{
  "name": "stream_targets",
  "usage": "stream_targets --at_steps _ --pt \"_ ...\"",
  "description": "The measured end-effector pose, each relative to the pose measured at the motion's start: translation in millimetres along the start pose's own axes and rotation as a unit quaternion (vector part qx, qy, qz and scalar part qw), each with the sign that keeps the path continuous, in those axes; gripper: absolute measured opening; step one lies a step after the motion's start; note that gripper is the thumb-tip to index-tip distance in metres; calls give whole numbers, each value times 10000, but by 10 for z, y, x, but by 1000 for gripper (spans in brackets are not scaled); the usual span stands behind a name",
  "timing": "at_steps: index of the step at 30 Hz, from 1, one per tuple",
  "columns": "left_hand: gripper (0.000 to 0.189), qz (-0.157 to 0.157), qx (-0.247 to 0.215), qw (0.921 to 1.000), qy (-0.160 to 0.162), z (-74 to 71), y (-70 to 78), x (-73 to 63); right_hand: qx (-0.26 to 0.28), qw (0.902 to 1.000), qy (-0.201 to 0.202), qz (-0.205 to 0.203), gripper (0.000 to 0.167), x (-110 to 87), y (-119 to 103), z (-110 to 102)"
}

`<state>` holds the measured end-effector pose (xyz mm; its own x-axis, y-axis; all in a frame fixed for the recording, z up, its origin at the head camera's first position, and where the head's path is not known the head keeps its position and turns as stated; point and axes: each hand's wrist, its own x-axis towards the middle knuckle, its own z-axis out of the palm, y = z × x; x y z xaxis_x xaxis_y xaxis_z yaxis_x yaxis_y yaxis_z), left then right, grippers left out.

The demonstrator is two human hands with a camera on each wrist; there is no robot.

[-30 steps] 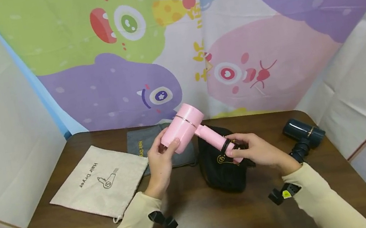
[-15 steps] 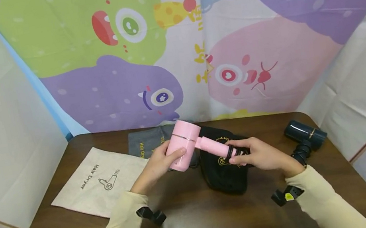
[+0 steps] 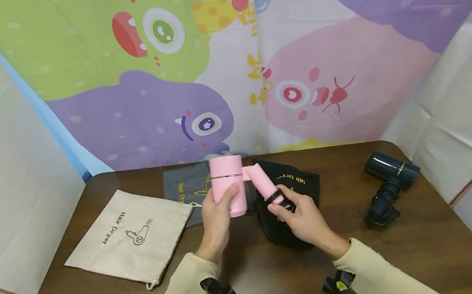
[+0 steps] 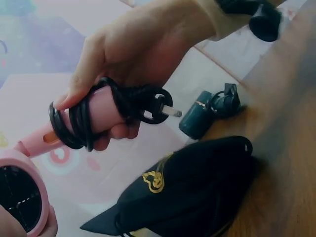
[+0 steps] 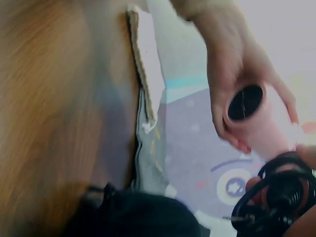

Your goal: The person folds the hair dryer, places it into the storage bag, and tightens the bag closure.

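We see a pink hair dryer [image 3: 225,167] held up between both hands.
On the left, the left hand [image 3: 215,220] grips its barrel; on the right, the right hand [image 3: 308,218] grips its handle [image 3: 262,180], wrapped with black cord [image 4: 79,123].

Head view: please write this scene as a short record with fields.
Left hand: holds pink hair dryer by its barrel
Right hand: grips its handle, where black cord is wound
Beige bag: flat on table, left
Grey bag: partly hidden behind pink hair dryer
Black bag: partly hidden by right hand
Dark blue hair dryer: on table, right
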<state>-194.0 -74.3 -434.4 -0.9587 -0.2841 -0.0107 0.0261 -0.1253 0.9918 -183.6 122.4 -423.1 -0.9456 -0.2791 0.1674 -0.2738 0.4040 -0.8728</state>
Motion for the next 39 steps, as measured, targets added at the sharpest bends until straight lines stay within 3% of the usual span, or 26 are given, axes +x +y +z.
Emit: stream_targets --at_steps 5,10,14,19,26,34,39 --pt "37 240 -196 9988 389 79 30 -31 92 9971 762 -13 44 -14 -72 166" --pt "34 407 -661 9942 743 208 -15 -124 461 9941 919 -356 38 -1 -108 347" --pt "33 506 -824 9913 896 268 -55 -174 614 9911 1113 -387 37 -18 -108 442" --pt "35 398 -840 9934 680 254 -45 -162 718 9914 1084 -170 40 -26 -99 425" --pt "36 355 -1040 9935 305 226 -3 -95 1126 9911 677 -186 47 17 -92 316" --pt "38 386 -1338 9902 144 214 39 -79 1124 9925 466 107 63 59 -71 214" --pt "37 407 -1468 9883 97 220 52 -75 1327 9902 345 274 59 83 -74 182"
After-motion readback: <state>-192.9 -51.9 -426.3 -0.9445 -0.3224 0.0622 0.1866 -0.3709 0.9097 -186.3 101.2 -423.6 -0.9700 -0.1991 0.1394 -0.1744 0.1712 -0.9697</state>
